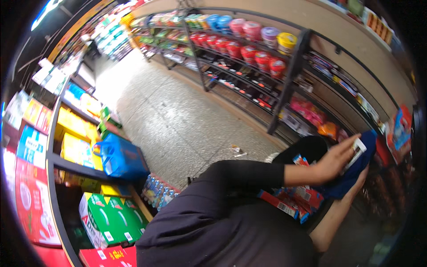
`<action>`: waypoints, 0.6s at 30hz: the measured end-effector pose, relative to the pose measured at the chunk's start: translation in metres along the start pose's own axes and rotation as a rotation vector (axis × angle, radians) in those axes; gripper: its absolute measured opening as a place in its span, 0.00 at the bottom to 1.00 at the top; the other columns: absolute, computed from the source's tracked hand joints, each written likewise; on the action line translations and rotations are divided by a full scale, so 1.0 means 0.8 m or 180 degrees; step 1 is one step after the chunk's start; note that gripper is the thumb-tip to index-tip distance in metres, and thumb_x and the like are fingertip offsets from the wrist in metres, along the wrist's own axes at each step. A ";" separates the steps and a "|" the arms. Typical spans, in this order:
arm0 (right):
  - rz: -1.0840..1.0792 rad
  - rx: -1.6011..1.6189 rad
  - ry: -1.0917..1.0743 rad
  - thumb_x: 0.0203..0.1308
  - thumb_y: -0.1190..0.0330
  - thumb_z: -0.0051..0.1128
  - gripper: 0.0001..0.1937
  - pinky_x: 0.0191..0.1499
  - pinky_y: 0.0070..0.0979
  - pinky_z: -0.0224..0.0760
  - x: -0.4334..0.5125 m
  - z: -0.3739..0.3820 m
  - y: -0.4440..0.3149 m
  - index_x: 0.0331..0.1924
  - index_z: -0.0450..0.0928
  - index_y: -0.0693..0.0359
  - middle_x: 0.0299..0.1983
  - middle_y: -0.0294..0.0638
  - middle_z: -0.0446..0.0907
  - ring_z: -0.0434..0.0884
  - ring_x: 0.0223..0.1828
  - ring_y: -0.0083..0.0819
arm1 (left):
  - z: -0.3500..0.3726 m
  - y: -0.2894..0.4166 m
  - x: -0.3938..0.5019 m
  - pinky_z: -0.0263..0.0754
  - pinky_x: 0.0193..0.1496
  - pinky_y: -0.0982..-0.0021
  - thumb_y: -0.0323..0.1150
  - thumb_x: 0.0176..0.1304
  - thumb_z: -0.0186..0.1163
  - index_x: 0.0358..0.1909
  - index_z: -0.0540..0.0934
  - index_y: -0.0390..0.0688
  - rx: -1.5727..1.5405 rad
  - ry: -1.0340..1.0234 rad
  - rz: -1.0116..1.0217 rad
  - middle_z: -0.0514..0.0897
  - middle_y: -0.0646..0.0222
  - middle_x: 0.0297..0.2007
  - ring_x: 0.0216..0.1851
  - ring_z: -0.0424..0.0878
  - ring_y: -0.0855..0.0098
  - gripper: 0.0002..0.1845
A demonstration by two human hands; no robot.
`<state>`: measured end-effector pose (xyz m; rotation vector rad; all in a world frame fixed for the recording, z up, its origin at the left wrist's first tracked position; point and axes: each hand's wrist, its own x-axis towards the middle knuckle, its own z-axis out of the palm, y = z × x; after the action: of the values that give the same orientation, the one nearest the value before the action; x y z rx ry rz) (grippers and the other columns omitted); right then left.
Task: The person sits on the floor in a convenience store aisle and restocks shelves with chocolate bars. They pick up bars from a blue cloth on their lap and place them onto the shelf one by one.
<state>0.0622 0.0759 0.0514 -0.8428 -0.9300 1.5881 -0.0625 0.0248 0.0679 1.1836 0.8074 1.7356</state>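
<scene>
At the right, a dark blue cloth-like item lies between my two hands. My left hand, coming from a black sleeve, presses on its upper side with the fingers close together. Beside those fingers shows a narrow white piece with dark markings, perhaps a label or a small packet. My right hand supports the blue item from below, its fingers mostly hidden. Red and blue snack packets lie in a heap by my lap, under my left forearm. Another red packet shows just above that forearm.
A metal rack with tubs and packets runs along the far side of the aisle. Left stands a shelf with boxes and a blue bag. Wrapped bottles stand near me. A torn wrapper lies on the tiled floor.
</scene>
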 end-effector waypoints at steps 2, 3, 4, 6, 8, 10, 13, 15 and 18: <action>-0.0391 -0.1435 0.0088 0.72 0.48 0.38 0.32 0.68 0.38 0.60 0.000 -0.006 0.018 0.71 0.59 0.63 0.67 0.49 0.64 0.67 0.66 0.42 | 0.006 -0.009 -0.008 0.49 0.72 0.70 0.38 0.77 0.41 0.73 0.57 0.41 0.0262 0.0469 0.0517 0.64 0.57 0.68 0.71 0.58 0.65 0.26; -0.0670 -0.2307 0.0126 0.72 0.48 0.38 0.34 0.69 0.38 0.57 0.002 -0.011 0.028 0.72 0.56 0.63 0.69 0.50 0.60 0.63 0.69 0.41 | 0.010 -0.015 -0.010 0.48 0.72 0.69 0.38 0.77 0.40 0.73 0.57 0.41 0.0247 0.0602 0.0719 0.63 0.56 0.68 0.72 0.57 0.64 0.26; -0.0903 -0.2846 0.0137 0.72 0.47 0.38 0.35 0.70 0.37 0.55 0.003 -0.018 0.038 0.73 0.53 0.63 0.71 0.51 0.56 0.60 0.71 0.41 | 0.005 -0.020 -0.011 0.49 0.72 0.68 0.39 0.77 0.39 0.70 0.61 0.40 0.0369 0.0601 0.0707 0.65 0.55 0.66 0.71 0.58 0.62 0.25; -0.0439 -0.1865 -0.0392 0.73 0.48 0.38 0.34 0.70 0.36 0.54 0.000 -0.037 0.052 0.74 0.50 0.62 0.72 0.51 0.54 0.59 0.71 0.41 | -0.006 -0.032 -0.004 0.53 0.69 0.66 0.40 0.77 0.40 0.68 0.63 0.39 0.0785 0.0414 0.0468 0.68 0.54 0.62 0.67 0.63 0.60 0.23; -0.0229 -0.2140 -0.0655 0.73 0.49 0.39 0.34 0.69 0.36 0.55 -0.013 -0.060 0.060 0.74 0.50 0.62 0.71 0.51 0.57 0.62 0.69 0.42 | -0.022 -0.041 0.011 0.63 0.62 0.64 0.43 0.77 0.41 0.60 0.70 0.37 0.0936 0.0333 0.0747 0.75 0.53 0.52 0.57 0.72 0.57 0.22; 0.0413 -0.2039 -0.0801 0.74 0.50 0.39 0.33 0.67 0.36 0.59 -0.031 -0.080 0.058 0.73 0.51 0.63 0.68 0.51 0.61 0.66 0.66 0.41 | -0.039 -0.048 0.023 0.71 0.53 0.65 0.41 0.74 0.48 0.51 0.75 0.38 0.0428 -0.0181 -0.0091 0.79 0.59 0.41 0.47 0.78 0.60 0.17; 0.0716 -0.2133 -0.0092 0.74 0.50 0.40 0.32 0.64 0.35 0.63 -0.067 -0.109 0.039 0.72 0.54 0.64 0.65 0.51 0.66 0.70 0.62 0.39 | -0.062 -0.058 0.017 0.76 0.45 0.63 0.38 0.66 0.60 0.48 0.77 0.40 0.0709 -0.0451 -0.0150 0.82 0.55 0.39 0.43 0.82 0.60 0.14; 0.0827 -0.2330 -0.0093 0.73 0.51 0.41 0.32 0.64 0.34 0.63 -0.080 -0.123 0.021 0.71 0.55 0.65 0.64 0.51 0.67 0.71 0.62 0.40 | -0.073 -0.069 0.007 0.77 0.42 0.60 0.39 0.62 0.64 0.47 0.76 0.40 0.1853 -0.0384 0.0021 0.84 0.53 0.39 0.42 0.84 0.57 0.16; 0.0284 -0.2516 0.0174 0.73 0.51 0.43 0.31 0.63 0.33 0.63 -0.076 -0.134 -0.001 0.69 0.58 0.67 0.63 0.52 0.69 0.72 0.61 0.41 | -0.074 -0.100 -0.008 0.78 0.40 0.54 0.44 0.54 0.69 0.46 0.75 0.42 0.2752 -0.1640 -0.0086 0.85 0.57 0.34 0.38 0.84 0.50 0.23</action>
<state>0.1691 0.0317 0.0079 -1.4723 -1.5284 1.2446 -0.0938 0.0499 -0.0233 2.0532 1.2712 0.9505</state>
